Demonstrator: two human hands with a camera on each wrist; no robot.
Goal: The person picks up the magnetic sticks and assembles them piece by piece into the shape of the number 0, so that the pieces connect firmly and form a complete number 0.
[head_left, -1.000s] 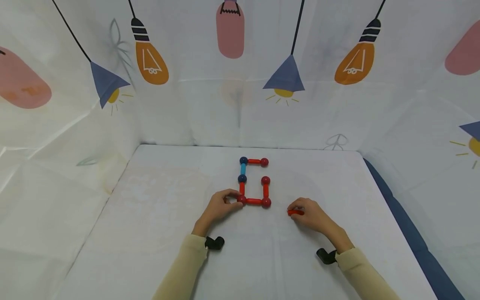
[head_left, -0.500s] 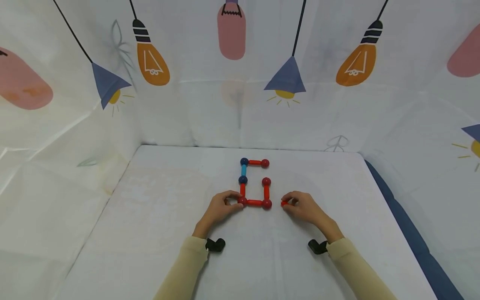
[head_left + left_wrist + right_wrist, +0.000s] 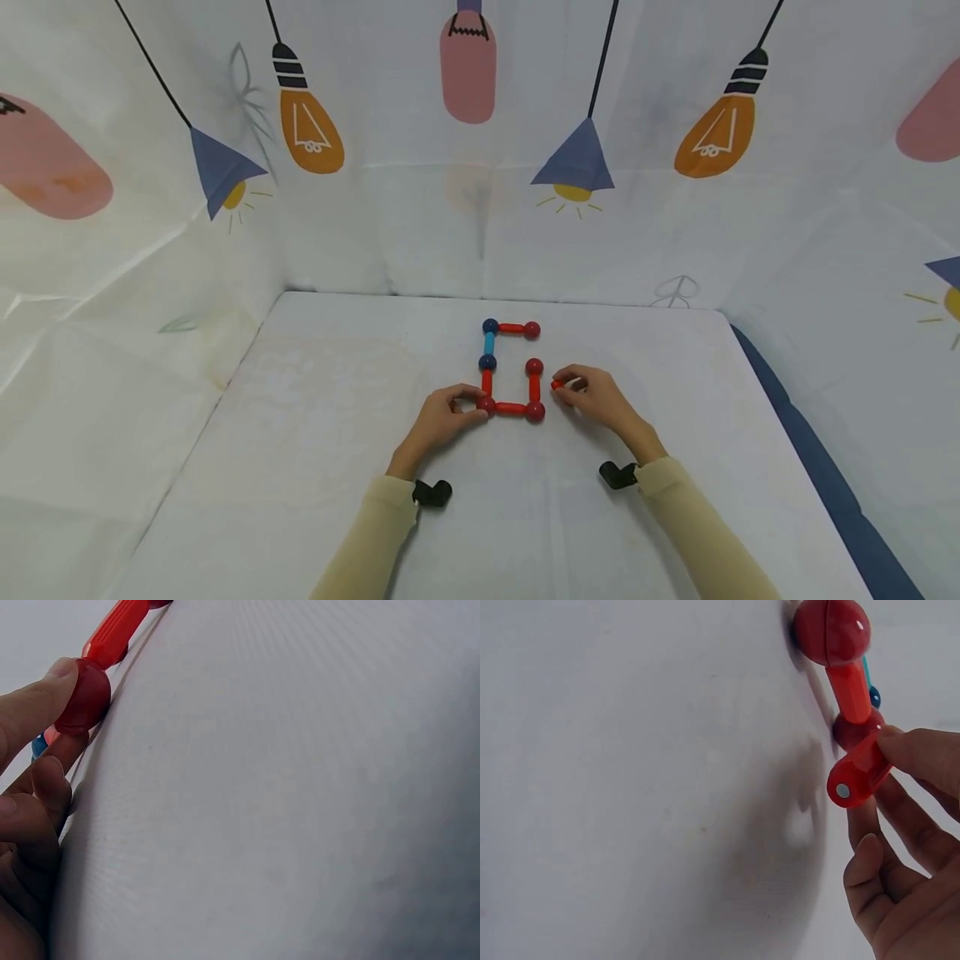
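On the white tabletop (image 3: 322, 467) lies a figure of magnetic rods and balls, with a gap on its right side between an upper red ball (image 3: 532, 330) and a lower one (image 3: 534, 367). My left hand (image 3: 442, 417) pinches the bottom-left red ball (image 3: 86, 697) between thumb and finger; a red rod (image 3: 114, 634) joins that ball. Right of the figure, my right hand (image 3: 600, 398) pinches a loose red magnetic rod (image 3: 859, 774). A silvery magnet end shows on this rod, which is apart from the figure in the head view.
Two dark blue balls, one the top-left corner (image 3: 491, 326), are linked by a light blue rod (image 3: 489, 344). A printed cloth (image 3: 420, 225) rises behind and beside the table. Dark wrist cameras sit at both sleeves, the right one (image 3: 618, 476) low over the tabletop.
My right hand has moved left and away from me with the red rod, ending close to the figure's right side. The left hand has kept its hold on the corner ball.
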